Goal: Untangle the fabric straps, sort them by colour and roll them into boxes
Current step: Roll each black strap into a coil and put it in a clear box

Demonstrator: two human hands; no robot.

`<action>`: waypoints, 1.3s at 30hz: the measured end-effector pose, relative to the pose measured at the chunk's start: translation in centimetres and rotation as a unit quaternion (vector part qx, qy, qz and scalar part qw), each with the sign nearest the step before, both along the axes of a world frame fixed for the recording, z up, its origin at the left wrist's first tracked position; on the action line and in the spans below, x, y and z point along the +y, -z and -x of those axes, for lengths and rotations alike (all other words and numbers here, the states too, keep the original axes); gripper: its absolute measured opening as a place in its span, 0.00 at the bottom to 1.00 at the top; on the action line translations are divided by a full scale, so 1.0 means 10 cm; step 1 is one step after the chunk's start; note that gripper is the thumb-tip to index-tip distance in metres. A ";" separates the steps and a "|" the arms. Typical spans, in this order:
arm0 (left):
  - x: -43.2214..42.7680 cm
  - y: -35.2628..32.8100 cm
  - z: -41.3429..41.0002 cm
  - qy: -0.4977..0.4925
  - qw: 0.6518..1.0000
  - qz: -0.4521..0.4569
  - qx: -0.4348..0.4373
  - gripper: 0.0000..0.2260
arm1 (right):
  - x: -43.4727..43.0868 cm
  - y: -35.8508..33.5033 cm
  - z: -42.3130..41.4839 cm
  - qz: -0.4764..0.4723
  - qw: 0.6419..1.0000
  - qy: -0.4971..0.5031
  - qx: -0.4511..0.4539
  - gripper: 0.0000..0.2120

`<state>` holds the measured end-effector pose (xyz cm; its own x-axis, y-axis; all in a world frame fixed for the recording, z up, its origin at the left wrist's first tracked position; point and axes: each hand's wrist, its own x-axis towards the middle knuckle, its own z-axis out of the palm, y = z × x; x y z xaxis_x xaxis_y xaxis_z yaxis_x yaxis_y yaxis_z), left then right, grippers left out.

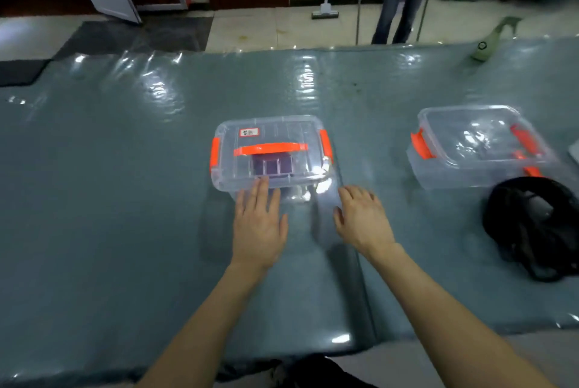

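Note:
A clear plastic box (238,168) with an orange handle and orange side latches stands lidded in the middle of the table. A dark purple strap roll (277,166) shows through its lid. My left hand (258,221) lies flat, fingers straight, its fingertips touching the box's near edge. My right hand (360,215) hovers open just right of the box's near corner and holds nothing. A second clear box (438,168) with orange latches sits at the right. A tangle of black straps (532,228) lies on the table in front of it.
The table (125,199) is covered in shiny grey-green plastic sheeting. A green bottle-like object (485,46) lies at the far right edge. A person with a mop (326,11) stands beyond the table. Bare table stretches to the left.

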<state>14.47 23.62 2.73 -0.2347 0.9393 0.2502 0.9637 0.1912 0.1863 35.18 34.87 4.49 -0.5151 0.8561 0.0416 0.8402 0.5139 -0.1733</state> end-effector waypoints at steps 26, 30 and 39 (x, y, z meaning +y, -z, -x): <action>1.32 0.68 -3.73 0.019 0.930 0.355 -0.094 0.29 | 1.05 0.56 -4.55 0.123 0.962 0.234 -0.068 0.53; 1.71 0.41 -4.21 0.014 0.941 0.263 -0.212 0.17 | 1.17 0.67 -4.81 0.137 0.975 0.177 -0.007 0.32; 2.29 0.33 -4.97 0.125 0.923 0.223 -0.288 0.31 | 1.19 0.43 -5.21 0.122 0.965 0.184 0.141 0.27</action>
<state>64.15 46.49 -0.60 0.0305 0.9617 -0.2725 0.7533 0.1571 0.6386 87.27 46.75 0.19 -0.1728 0.9808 -0.0898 0.8598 0.1057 -0.4996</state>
